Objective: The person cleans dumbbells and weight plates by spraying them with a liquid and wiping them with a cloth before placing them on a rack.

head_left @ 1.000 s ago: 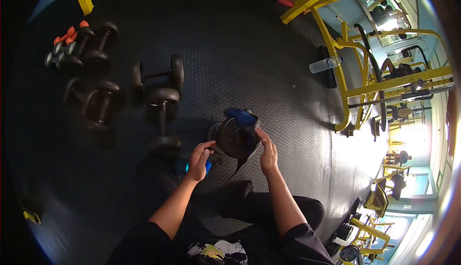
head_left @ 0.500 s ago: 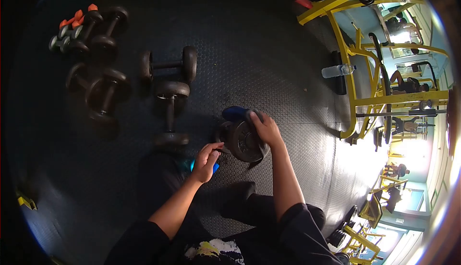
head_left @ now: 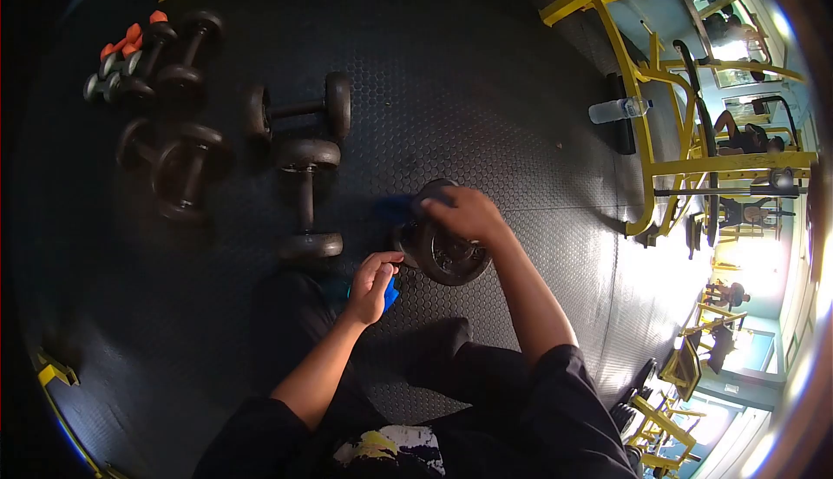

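Note:
A dark round-ended dumbbell (head_left: 451,258) is on the floor in front of me, its near weight facing up toward my right side. My right hand (head_left: 468,214) is closed on a dark and blue cloth (head_left: 395,208), which is smeared by motion across the top of that weight. At the dumbbell's left end, my left hand (head_left: 373,288) has its fingers curled, the tips right at the edge of the weight. Something bright blue (head_left: 390,294) shows behind the left palm; its kind is mostly hidden by the hand.
More dark dumbbells (head_left: 307,197) lie to the left, with small orange dumbbells (head_left: 130,41) and grey ones (head_left: 104,87) beyond. A water bottle (head_left: 620,110) lies by a yellow machine frame (head_left: 642,145). People and gym equipment appear along the right side.
My right hand has swept the cloth from the right side of the weight up and to the left over its top, baring the weight's face. My left hand stays nearly in place.

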Tool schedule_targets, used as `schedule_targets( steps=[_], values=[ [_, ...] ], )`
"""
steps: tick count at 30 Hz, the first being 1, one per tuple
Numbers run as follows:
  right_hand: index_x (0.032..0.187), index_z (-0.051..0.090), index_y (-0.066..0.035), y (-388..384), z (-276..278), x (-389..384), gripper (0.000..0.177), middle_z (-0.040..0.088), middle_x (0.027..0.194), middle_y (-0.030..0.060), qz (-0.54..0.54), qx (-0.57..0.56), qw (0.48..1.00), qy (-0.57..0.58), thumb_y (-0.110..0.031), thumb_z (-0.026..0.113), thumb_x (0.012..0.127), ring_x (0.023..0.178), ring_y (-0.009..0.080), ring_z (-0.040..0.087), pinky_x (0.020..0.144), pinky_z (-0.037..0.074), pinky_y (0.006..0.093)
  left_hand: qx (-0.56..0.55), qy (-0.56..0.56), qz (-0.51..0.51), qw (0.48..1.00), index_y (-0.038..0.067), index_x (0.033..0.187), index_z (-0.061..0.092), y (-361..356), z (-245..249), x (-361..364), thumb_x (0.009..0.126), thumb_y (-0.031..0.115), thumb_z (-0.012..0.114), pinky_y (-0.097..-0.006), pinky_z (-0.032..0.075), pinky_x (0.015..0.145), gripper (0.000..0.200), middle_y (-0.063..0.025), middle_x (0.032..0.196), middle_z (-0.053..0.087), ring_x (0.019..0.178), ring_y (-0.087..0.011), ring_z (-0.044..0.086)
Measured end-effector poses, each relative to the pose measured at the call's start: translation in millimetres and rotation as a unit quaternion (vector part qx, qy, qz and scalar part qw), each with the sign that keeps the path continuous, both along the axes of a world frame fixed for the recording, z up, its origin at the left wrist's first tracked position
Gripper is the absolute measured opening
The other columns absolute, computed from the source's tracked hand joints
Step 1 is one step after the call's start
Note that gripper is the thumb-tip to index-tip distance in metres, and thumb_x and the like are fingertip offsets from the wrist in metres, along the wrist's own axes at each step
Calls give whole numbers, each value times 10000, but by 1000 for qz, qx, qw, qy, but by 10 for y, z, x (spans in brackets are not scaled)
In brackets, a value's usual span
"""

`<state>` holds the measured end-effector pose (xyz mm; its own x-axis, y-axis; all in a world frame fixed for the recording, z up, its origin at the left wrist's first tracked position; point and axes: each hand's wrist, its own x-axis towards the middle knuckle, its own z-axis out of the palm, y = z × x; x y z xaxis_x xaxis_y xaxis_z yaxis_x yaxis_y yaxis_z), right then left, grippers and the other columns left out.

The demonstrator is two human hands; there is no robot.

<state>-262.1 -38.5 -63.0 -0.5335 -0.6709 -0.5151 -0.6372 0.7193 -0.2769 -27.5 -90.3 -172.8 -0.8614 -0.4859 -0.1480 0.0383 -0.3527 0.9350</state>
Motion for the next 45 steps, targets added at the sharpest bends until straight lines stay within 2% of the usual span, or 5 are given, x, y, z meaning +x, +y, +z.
schedule_targets(
  steps=[16, 21, 32, 37, 45],
  values=[
    [1528, 135, -78, 302, -541, 1532, 593, 319, 1501, 177, -708, -510, 484, -68, -270, 438, 1056, 1337, 284, 416, 1108, 371, 410, 32, -2, 3, 999, -2, 1239, 603, 29, 12, 9, 1029, 198, 449, -302, 469, 952, 328, -107, 1189, 606, 1104, -170, 583],
    [1515, 197, -65, 631, -688, 1377, 553, 363, 1473, 165, -633, -563, 526, -72, -257, 436, 1054, 1329, 279, 424, 1110, 355, 401, 46, -32, 6, 998, -7, 1244, 599, -36, 120, 21, 1033, 217, 447, -308, 469, 945, 343, -110, 1195, 608, 1099, -172, 584],
    [1125, 712, -69, -179, 217, 148, 455, 696, 1109, 187, -78, -12, 997, -22, -432, 599, 873, 1085, 328, 650, 966, 470, 420, -25, -29, 48, 998, -9, 1270, 565, -26, 15, 42, 1029, 249, 455, -322, 475, 930, 369, -126, 1212, 575, 1086, -183, 570],
    [1073, 747, -92, -331, 165, 791, 393, 682, 1166, 109, 286, 204, 928, 122, -397, 614, 864, 1275, 286, 542, 1090, 376, 475, -37, -60, 141, 987, -12, 1320, 495, -149, 17, 71, 1020, 207, 440, -329, 485, 901, 375, -149, 1264, 522, 1077, -195, 550],
    [1075, 746, -201, 1038, -105, 675, 236, 472, 1468, -40, 531, -130, 803, 237, -312, 599, 928, 1410, 211, 390, 1158, 342, 439, -28, -69, 159, 984, 57, 1345, 501, -221, 6, 8, 1019, 294, 408, -274, 403, 825, 414, -72, 1232, 554, 966, -113, 571]
  ],
)
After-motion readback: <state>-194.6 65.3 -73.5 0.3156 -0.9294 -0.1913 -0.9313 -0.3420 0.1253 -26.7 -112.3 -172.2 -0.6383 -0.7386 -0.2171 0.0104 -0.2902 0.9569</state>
